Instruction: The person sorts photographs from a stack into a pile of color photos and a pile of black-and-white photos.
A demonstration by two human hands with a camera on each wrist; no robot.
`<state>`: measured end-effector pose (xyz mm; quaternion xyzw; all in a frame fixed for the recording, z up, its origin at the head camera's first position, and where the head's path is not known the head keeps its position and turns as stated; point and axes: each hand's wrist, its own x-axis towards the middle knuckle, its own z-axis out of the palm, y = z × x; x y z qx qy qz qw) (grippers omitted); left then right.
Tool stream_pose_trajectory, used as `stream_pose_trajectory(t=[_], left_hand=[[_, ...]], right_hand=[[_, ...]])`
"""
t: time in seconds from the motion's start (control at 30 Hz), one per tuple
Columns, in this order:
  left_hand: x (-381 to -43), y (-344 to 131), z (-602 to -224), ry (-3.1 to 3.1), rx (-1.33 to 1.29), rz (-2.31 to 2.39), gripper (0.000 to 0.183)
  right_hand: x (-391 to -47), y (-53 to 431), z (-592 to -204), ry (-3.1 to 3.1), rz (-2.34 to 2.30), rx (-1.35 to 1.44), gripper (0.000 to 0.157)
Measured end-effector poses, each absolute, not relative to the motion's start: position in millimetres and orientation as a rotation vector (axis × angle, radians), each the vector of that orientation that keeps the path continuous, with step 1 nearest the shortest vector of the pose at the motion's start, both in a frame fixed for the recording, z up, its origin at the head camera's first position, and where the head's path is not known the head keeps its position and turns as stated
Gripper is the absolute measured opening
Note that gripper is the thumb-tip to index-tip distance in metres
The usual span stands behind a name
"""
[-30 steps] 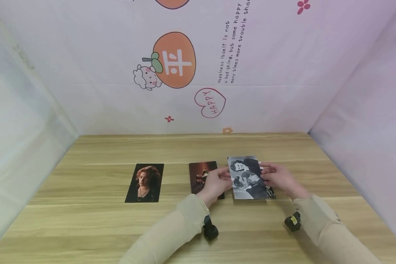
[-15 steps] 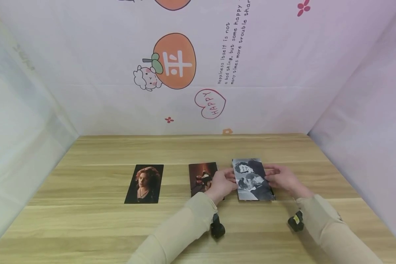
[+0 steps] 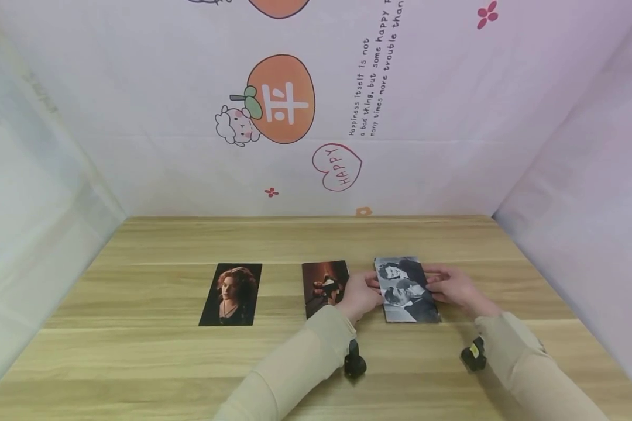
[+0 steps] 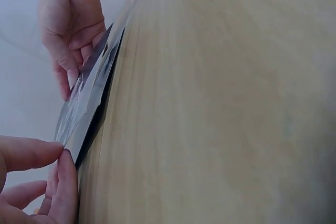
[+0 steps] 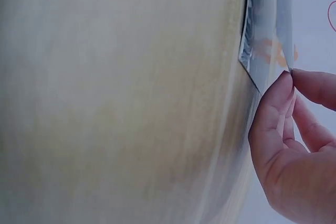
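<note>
A black-and-white photo card (image 3: 408,292) of two people is held between my two hands, close over the tabletop. My left hand (image 3: 360,295) pinches its left edge, thumb and forefinger meeting there in the left wrist view. On the opposite side my right hand (image 3: 453,289) pinches the right edge; the right wrist view shows thumb and forefinger together at a corner. Under the held card lies at least one more photo card (image 4: 107,85), mostly covered by it in the head view. A reddish-brown photo card (image 3: 323,286) lies just left, partly hidden behind my left hand.
Further left, a dark portrait photo card (image 3: 230,295) lies flat on the wooden table (image 3: 137,362). White printed cloth (image 3: 426,175) stands behind the table, with plain cloth walls at both sides. A black wrist camera (image 3: 355,363) hangs under the left sleeve.
The black-and-white card has moved a little right and toward me, now covering the card beneath more fully. My left hand has followed it right, uncovering more of the reddish-brown card's upper part.
</note>
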<state>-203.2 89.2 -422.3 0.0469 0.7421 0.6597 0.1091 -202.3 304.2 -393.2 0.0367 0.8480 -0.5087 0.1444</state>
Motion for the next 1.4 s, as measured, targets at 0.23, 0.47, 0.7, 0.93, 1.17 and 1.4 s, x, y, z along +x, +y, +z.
stream_pose_trajectory(t=[0.23,0.47,0.7,0.93,1.17,1.4], left_hand=[[-204,92,-423,2.274,0.137,1.883,0.053],[-203,92,-420,2.399,0.203,1.801,0.042],[-200,91,-416,2.447,0.180,1.751,0.044],[-200,89,-415,2.476,0.200,1.715,0.036],[-201,85,-412,2.437,0.247,1.654,0.019],[-204,74,-409,2.354,0.255,1.682,0.006]], right_hand=[[-204,306,-395,2.505,-1.398,0.106,0.056],[-203,306,-396,2.533,-1.361,0.102,0.053],[-203,305,-396,2.549,-1.339,0.110,0.050],[-203,304,-397,2.607,-1.283,0.105,0.045],[-202,303,-398,2.629,-1.293,0.113,0.041],[-202,302,-395,2.624,-1.302,0.116,0.042]])
